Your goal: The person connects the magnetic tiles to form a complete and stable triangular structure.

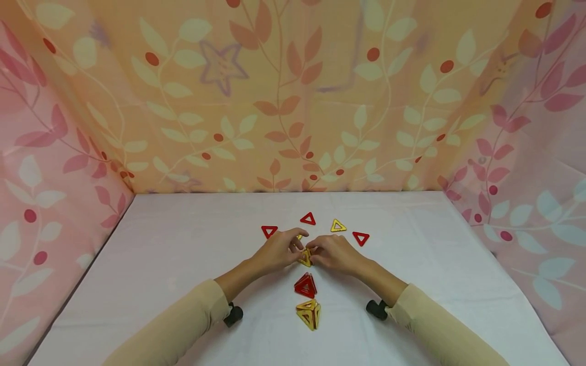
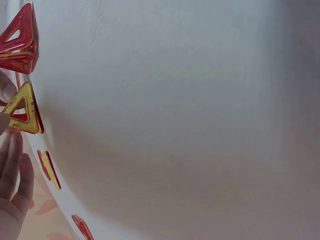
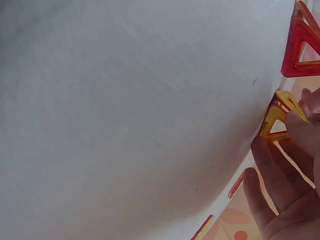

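Both hands meet over a small yellow piece (image 1: 305, 257) made of triangular magnetic tiles standing tilted together. My left hand (image 1: 281, 249) pinches it from the left side, and in the left wrist view a yellow triangular tile (image 2: 33, 112) shows by its fingertips. From the right, my right hand (image 1: 336, 253) grips the same piece between thumb and fingers; the right wrist view shows its yellow tiles (image 3: 274, 112) leaning against each other. Closer to me stand a red pyramid (image 1: 305, 285) and a yellow pyramid (image 1: 309, 315). The hands partly hide the held piece.
Beyond the hands lie loose flat tiles: a red triangle (image 1: 269, 231) at left, another red triangle (image 1: 308, 219), a yellow triangle (image 1: 338, 225) and a red triangle (image 1: 360, 238) at right. A yellow tile (image 1: 299, 237) shows partly behind the left fingers. Patterned cloth surrounds the white table (image 1: 183, 244).
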Demonstrator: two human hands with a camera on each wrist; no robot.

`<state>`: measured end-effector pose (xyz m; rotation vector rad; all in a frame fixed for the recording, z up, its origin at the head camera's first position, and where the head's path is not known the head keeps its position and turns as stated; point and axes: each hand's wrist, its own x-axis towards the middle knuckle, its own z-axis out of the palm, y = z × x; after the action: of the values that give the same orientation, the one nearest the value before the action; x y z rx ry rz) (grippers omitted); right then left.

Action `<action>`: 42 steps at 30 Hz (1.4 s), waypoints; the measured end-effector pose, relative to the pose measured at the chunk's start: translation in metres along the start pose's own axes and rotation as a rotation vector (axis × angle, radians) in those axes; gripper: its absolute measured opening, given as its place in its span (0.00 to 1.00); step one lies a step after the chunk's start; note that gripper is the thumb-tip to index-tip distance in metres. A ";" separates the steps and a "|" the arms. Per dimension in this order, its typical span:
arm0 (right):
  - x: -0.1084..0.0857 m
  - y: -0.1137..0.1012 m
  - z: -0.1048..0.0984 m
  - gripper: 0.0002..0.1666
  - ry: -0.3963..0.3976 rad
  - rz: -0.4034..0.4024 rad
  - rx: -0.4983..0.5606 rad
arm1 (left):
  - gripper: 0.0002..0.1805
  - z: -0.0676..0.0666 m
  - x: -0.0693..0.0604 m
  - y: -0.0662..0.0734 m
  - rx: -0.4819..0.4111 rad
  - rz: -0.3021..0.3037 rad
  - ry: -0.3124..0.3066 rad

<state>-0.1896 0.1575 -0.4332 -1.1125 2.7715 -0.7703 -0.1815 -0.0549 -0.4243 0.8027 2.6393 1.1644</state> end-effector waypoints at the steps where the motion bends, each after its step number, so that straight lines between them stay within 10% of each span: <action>1: 0.000 0.000 0.000 0.17 -0.001 0.002 0.001 | 0.26 0.000 0.000 -0.001 0.009 -0.005 0.003; 23: 0.000 -0.007 -0.004 0.22 -0.022 0.032 0.037 | 0.24 0.004 -0.002 -0.003 0.107 -0.008 0.010; 42: -0.001 -0.001 -0.002 0.22 0.009 0.060 0.010 | 0.31 0.009 0.003 -0.005 -0.071 -0.080 -0.084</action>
<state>-0.1887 0.1590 -0.4308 -1.0209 2.7914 -0.7843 -0.1835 -0.0505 -0.4341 0.7100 2.5224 1.1698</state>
